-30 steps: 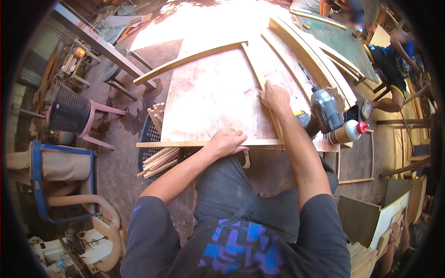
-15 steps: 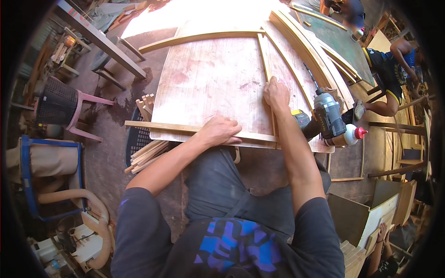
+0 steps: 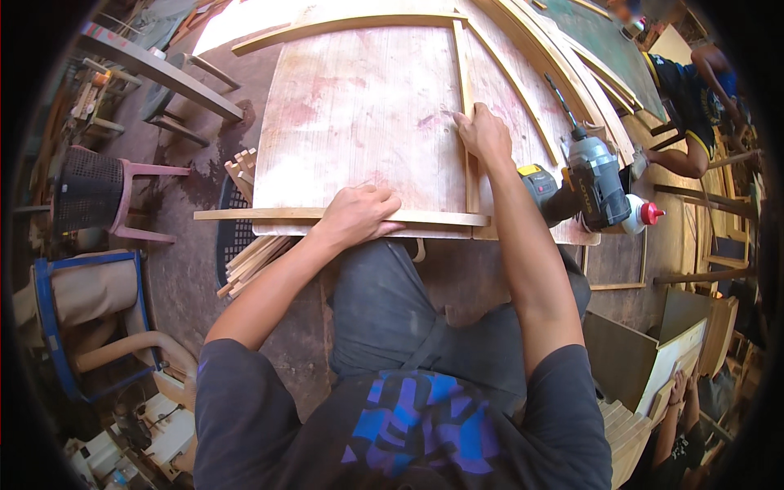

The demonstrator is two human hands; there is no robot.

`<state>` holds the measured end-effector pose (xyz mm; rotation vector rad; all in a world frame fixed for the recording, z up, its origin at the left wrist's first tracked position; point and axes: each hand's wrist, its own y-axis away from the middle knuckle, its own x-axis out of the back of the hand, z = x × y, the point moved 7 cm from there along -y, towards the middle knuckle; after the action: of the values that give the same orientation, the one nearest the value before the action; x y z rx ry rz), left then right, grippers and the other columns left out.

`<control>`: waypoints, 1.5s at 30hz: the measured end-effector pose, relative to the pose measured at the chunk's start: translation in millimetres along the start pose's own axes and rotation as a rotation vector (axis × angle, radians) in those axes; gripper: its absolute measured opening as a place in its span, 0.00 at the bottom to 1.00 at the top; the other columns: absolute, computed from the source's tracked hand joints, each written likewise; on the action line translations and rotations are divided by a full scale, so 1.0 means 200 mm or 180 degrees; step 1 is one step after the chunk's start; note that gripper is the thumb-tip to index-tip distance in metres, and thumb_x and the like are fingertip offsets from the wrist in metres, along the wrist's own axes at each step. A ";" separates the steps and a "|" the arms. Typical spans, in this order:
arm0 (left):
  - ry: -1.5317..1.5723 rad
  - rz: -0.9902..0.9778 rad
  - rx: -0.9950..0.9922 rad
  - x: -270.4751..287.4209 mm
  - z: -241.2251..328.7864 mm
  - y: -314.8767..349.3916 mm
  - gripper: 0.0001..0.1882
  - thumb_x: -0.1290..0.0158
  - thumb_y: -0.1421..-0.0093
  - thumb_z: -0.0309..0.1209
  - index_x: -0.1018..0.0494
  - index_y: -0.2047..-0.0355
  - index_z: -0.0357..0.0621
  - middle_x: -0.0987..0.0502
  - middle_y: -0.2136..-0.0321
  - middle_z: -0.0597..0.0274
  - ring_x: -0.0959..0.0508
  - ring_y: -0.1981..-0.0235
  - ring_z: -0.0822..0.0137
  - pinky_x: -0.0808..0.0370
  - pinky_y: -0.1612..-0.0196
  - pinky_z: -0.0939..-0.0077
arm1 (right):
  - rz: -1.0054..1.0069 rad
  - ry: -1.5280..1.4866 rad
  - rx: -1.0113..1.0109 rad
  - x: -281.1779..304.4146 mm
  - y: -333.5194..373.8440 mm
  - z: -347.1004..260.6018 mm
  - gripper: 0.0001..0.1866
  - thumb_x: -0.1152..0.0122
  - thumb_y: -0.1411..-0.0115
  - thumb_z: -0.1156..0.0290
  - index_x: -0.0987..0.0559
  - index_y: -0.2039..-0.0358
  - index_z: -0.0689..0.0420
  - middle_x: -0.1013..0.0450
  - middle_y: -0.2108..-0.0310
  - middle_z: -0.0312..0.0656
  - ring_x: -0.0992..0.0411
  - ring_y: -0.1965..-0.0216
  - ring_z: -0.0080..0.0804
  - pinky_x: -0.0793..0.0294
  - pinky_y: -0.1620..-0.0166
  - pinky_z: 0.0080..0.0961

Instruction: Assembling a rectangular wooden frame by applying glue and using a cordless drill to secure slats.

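One strip (image 3: pixel 273 214) is being gripped by the left hand (image 3: pixel 358 216); the crosspiece (image 3: pixel 464 67), gripped by the right hand (image 3: pixel 488 135), is being shifted, apparently aligned, nearer the curved piece (image 3: pixel 513 86).

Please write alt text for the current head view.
A person's left hand holds a wooden strip along the near edge of a table, while the right hand holds another strip running away from it. A curved strip lies farther back; a drill and red-capped bottle are to the right.
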<state>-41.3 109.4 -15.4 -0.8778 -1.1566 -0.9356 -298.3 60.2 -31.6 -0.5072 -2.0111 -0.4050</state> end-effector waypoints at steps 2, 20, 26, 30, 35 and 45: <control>0.0003 0.0000 -0.0008 0.01 0.02 0.00 0.19 0.40 0.44 0.49 0.28 0.68 0.47 0.25 0.68 0.63 0.21 0.64 0.62 0.23 0.65 0.67 | 0.0022 -0.0013 0.0175 0.05 0.09 -0.01 0.24 0.43 0.35 0.54 0.24 0.52 0.65 0.23 0.59 0.66 0.24 0.55 0.64 0.26 0.51 0.51; 0.1885 -0.0297 0.2416 -0.19 -0.06 -0.73 0.34 0.44 0.44 0.59 0.21 0.55 0.37 0.18 0.67 0.44 0.17 0.63 0.50 0.23 0.57 0.59 | -0.0171 -0.3506 0.0461 0.56 0.57 0.72 0.43 0.23 0.50 0.62 0.33 0.37 0.63 0.29 0.44 0.49 0.28 0.45 0.41 0.35 0.36 0.43; 0.1262 -0.0064 0.2232 -0.21 -0.02 -0.84 0.31 0.43 0.51 0.56 0.18 0.71 0.34 0.19 0.75 0.38 0.17 0.69 0.44 0.21 0.60 0.55 | 0.0239 -0.3092 0.0688 0.63 0.73 0.53 0.41 0.23 0.52 0.58 0.30 0.41 0.62 0.25 0.54 0.47 0.25 0.60 0.35 0.28 0.49 0.39; 0.1133 0.0222 0.2265 -0.24 -0.03 -0.83 0.24 0.47 0.54 0.45 0.18 0.77 0.30 0.20 0.78 0.36 0.17 0.74 0.43 0.20 0.65 0.55 | 0.1168 -0.1551 0.0845 0.75 1.22 0.47 0.33 0.26 0.52 0.64 0.26 0.47 0.62 0.24 0.62 0.46 0.26 0.67 0.36 0.29 0.59 0.36; 0.1172 0.0051 0.2254 -0.26 -0.04 -0.84 0.24 0.48 0.55 0.46 0.17 0.73 0.35 0.18 0.75 0.39 0.17 0.70 0.44 0.21 0.62 0.55 | 0.0322 -0.0892 0.1151 0.42 1.60 0.36 0.24 0.31 0.53 0.70 0.21 0.53 0.61 0.24 0.71 0.45 0.28 0.76 0.38 0.30 0.71 0.32; 0.1136 0.0167 0.2159 -0.26 -0.01 -0.83 0.23 0.47 0.55 0.43 0.17 0.74 0.32 0.19 0.74 0.37 0.16 0.71 0.45 0.21 0.64 0.56 | -0.0047 0.0012 0.1151 0.05 1.75 0.42 0.27 0.37 0.56 0.76 0.22 0.51 0.54 0.30 0.74 0.39 0.28 0.70 0.38 0.31 0.65 0.34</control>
<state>-202.3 54.1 -53.7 -0.1796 -1.0297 -0.5601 -185.6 401.9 -37.0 -0.2654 -2.0262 -0.0459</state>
